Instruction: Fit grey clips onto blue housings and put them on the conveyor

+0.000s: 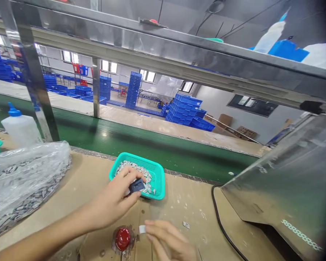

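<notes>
My left hand (122, 194) is closed around a small dark grey plastic part (137, 185), held over the near edge of a turquoise basket (159, 181). Small pale pieces (136, 167) lie heaped inside that basket. Lower down, my right hand (170, 237) pinches a small white piece (142, 229) between thumb and fingers. Just left of this piece is a round red knob (122, 238) set on the bench. A single small pale piece with a dark slot (186, 225) lies on the surface to the right of my right hand.
A clear plastic bag (29, 177) full of small grey pieces lies at left, with a white squeeze bottle (21, 128) behind it. A green conveyor belt (111, 136) runs beyond the bench. At right are a black cable (220, 224) and a metal panel (282, 181); a metal shelf (163, 43) crosses overhead.
</notes>
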### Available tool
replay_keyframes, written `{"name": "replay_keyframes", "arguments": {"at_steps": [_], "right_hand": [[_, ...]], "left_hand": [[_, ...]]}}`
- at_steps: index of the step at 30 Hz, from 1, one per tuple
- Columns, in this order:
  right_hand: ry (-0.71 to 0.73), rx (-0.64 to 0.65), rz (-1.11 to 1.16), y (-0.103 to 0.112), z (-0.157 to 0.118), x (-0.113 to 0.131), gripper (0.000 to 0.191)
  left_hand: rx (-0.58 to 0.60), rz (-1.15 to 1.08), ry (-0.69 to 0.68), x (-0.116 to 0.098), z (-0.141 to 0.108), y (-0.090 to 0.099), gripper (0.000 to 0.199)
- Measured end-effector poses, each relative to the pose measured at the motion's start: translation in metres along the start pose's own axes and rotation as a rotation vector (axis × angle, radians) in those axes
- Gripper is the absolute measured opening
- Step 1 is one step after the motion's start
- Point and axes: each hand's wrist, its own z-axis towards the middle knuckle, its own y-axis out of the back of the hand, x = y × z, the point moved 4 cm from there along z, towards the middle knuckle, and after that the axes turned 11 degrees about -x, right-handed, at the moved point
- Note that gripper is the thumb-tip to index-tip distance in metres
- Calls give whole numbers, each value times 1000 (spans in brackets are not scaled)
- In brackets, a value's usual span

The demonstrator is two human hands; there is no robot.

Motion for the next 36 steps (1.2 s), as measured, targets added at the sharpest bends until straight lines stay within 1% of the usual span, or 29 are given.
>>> {"name": "replay_keyframes", "arguments": {"at_steps": [1,2,4,5,7,10,12,14,17,20,26,32,34,35,36], "right_hand": [[0,-9,20,9,11,6,27],[-3,-21,45,17,22,13,27],[24,-67,85,28,41,25,26],[40,-80,98,31,49,31,25],[63,-99,121,29,59,38,24],[29,-120,147,18,66,40,22],[11,-123,158,9,68,39,21],[-2,-127,156,3,69,36,21],[-17,-141,144,1,68,31,23],[-18,-127,131,0,68,28,22],[26,-109,91,-6,67,33,22],[33,-63,194,-14,59,30,30],[59,-96,209,-15,57,31,30],[90,-131,198,-15,56,33,31],[131,-177,168,-14,55,36,32]], "left_hand": [[-39,58,-48,0,-4,2,21],[-53,79,-67,0,-5,2,22],[-49,76,-58,2,-6,3,23],[-54,70,-57,1,-6,4,23],[-89,60,-70,-2,-6,8,19],[-148,34,-130,-8,-9,14,13],[-170,14,-138,-9,-11,16,15],[-173,-9,-110,-8,-11,16,17],[-169,-92,-39,-3,-11,14,24],[-192,-149,-3,0,-9,12,32],[-244,-131,-35,-1,-13,12,29],[-308,-120,-78,-4,-16,18,26],[-296,-215,-38,-3,-14,19,27],[-273,-325,18,-1,-13,18,29],[-243,-487,103,1,-12,14,32]]}}
